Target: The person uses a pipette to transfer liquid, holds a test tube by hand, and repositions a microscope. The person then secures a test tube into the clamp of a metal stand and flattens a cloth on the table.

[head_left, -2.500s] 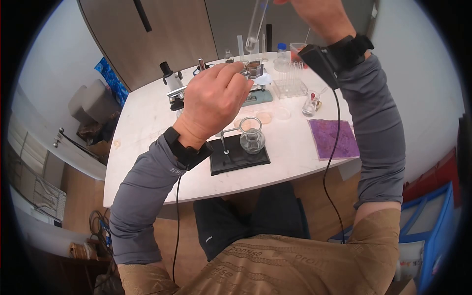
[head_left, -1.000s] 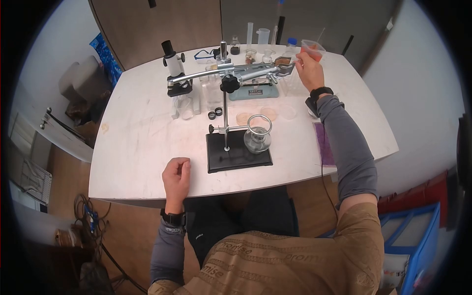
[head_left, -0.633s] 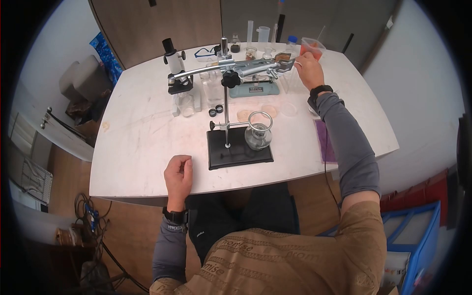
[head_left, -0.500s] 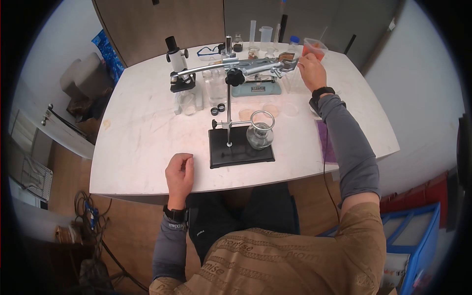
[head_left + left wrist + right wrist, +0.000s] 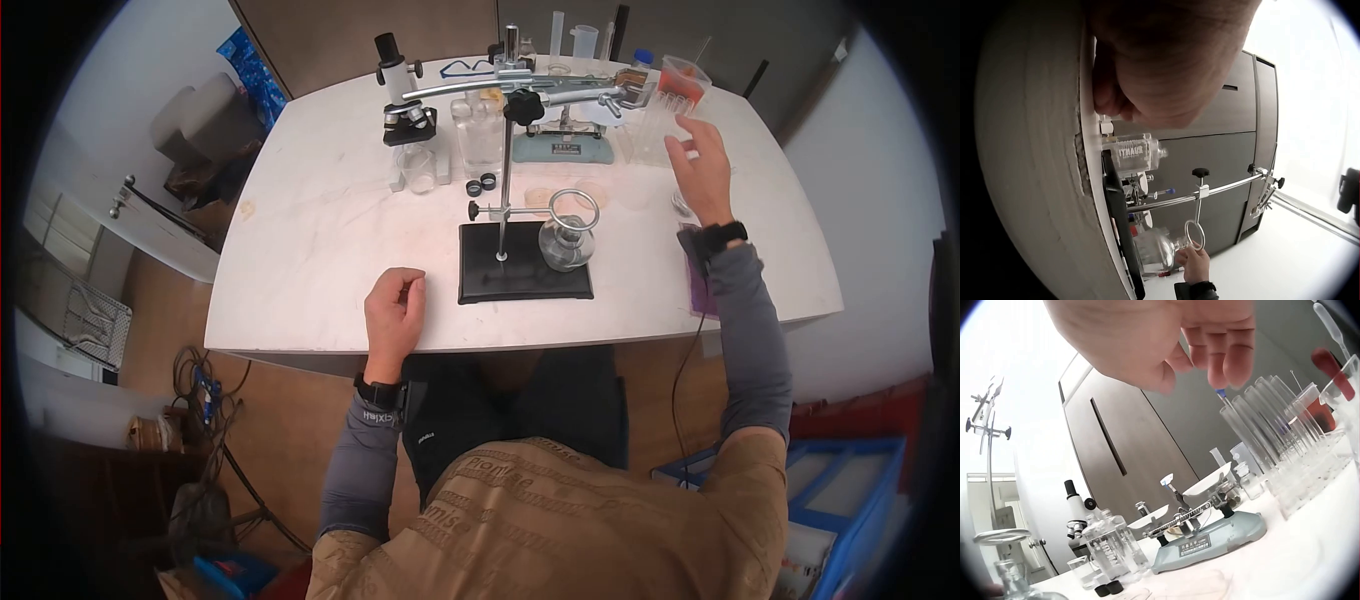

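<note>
My left hand (image 5: 395,312) rests on the white table near its front edge, fingers loosely curled, holding nothing. At the right, my right hand (image 5: 704,172) hovers with relaxed, parted fingers and nothing in them. Just beyond it stands a clear rack of test tubes (image 5: 1260,422), seen close below the fingers in the right wrist view. Between the hands is a retort stand with a black base (image 5: 485,275), a ring (image 5: 596,212) and a glass flask (image 5: 566,248) under the ring. The stand's clamp (image 5: 632,88) points right, towards the rack.
A teal balance (image 5: 563,150) sits behind the stand. A microscope (image 5: 402,100), a beaker (image 5: 419,172), a clear bottle (image 5: 478,135) and two black caps (image 5: 481,185) are at the left. A container with red contents (image 5: 684,78) stands at the back right, above a purple mat (image 5: 700,285) nearer me.
My left hand has come down from the clamp to the table's front edge. My right hand, which held up a test tube earlier, has drawn back from the rack with its fingers parted.
</note>
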`<state>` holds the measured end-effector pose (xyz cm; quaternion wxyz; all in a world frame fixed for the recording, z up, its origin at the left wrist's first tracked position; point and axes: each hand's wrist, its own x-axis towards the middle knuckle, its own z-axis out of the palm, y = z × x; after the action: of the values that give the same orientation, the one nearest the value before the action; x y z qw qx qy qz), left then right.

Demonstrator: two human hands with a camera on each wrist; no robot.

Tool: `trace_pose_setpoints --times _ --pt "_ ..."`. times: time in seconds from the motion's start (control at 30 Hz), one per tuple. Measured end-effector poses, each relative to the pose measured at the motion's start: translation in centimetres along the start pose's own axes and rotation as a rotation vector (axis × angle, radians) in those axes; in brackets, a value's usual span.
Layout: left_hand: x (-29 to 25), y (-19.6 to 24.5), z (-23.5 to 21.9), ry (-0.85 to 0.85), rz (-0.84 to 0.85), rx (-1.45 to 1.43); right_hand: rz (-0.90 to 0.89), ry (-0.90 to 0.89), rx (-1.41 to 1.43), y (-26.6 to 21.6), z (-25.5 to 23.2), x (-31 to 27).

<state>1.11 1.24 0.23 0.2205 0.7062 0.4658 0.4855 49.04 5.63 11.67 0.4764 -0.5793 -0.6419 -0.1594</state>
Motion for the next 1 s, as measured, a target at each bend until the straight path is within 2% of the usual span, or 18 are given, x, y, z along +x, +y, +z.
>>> trace_pose_setpoints --times 0.07,0.1,0.17,0.2,0.27,0.33,0.4,0.47,0.5,0.6,0.67,0.7,0.77,1.0 --pt "-0.1 -0.3 0.2 0.018 0.029 -0.03 0.139 -0.1 0.101 -1.4 -2.0 -3.1" --pt "-0.1 -0.4 0.2 0.018 0.025 -0.025 0.142 -0.104 0.106 -1.8 -2.9 -4.7" --pt "-0.1 -0.7 0.2 0.006 -0.049 -0.027 0.303 -0.194 0.175 -2.0 -4.6 -7.9" --pt "-0.2 -0.8 0.4 0.004 -0.05 -0.024 0.306 -0.195 0.177 -1.9 -5.4 -9.3" --pt "-0.1 -0.9 1.1 0.027 -0.193 -0.053 0.311 -0.236 0.158 -0.7 -6.6 -12.0" --pt "0.3 0.4 2.5 0.034 -0.191 -0.108 0.356 -0.254 0.167 0.8 -6.9 -14.4" --pt "1.1 2.1 4.1 0.048 -0.191 -0.163 0.561 -0.2 0.314 1.0 -7.2 -15.8" --pt "2.3 3.5 5.8 0.055 0.119 -0.023 0.508 -0.196 0.271 3.3 -6.4 -17.7" --pt "2.7 3.9 6.6 0.059 0.119 -0.021 0.456 -0.185 0.225 3.7 -6.2 -18.0" --pt "3.6 4.6 8.9 0.024 0.201 0.053 0.494 -0.091 0.282 3.6 -5.7 -18.6" --pt "3.8 4.5 10.0 0.032 0.279 0.054 0.473 -0.091 0.262 3.5 -5.7 -18.6" --pt "3.9 4.4 10.1 0.026 0.28 0.058 0.454 -0.094 0.238 3.5 -5.8 -18.7" --pt "3.9 4.3 10.3 -0.117 0.135 0.039 0.464 -0.091 0.254 3.3 -5.9 -18.8" --pt "3.6 3.9 10.7 -0.067 0.153 0.091 0.363 -0.09 0.195 1.8 -6.1 -18.1"
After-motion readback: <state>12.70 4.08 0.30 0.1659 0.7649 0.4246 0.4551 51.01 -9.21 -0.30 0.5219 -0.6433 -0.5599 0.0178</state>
